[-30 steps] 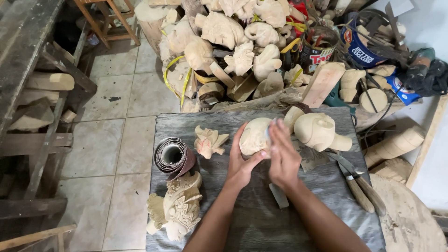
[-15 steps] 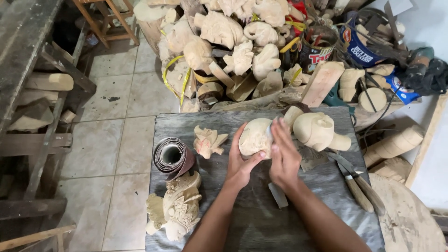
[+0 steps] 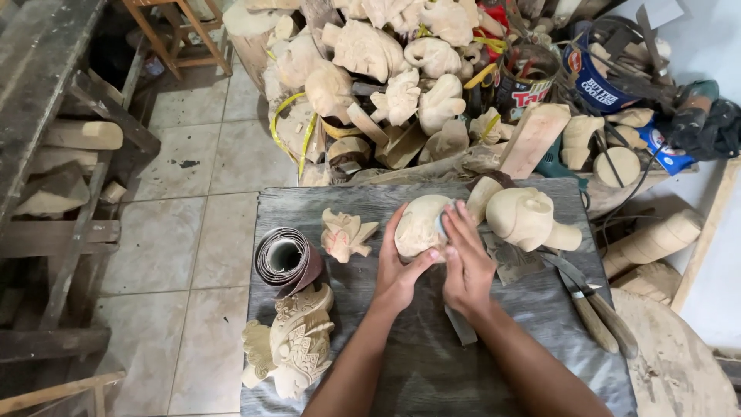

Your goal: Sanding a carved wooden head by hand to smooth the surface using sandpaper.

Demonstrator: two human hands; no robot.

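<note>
Hands: left hand (image 3: 397, 270) cups 1 round wood carving (image 3: 419, 226), right hand (image 3: 465, 259) flat on it w/ fingers extended; 2 knives (image 3: 590, 305) nearby; 1 sandpaper roll (image 3: 287, 259).

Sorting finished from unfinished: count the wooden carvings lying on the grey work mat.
4, perhaps more hidden. Rounded carving between left hand and right hand; small carving to its left; ornate carving at lower left; large pale carving at right.
</note>
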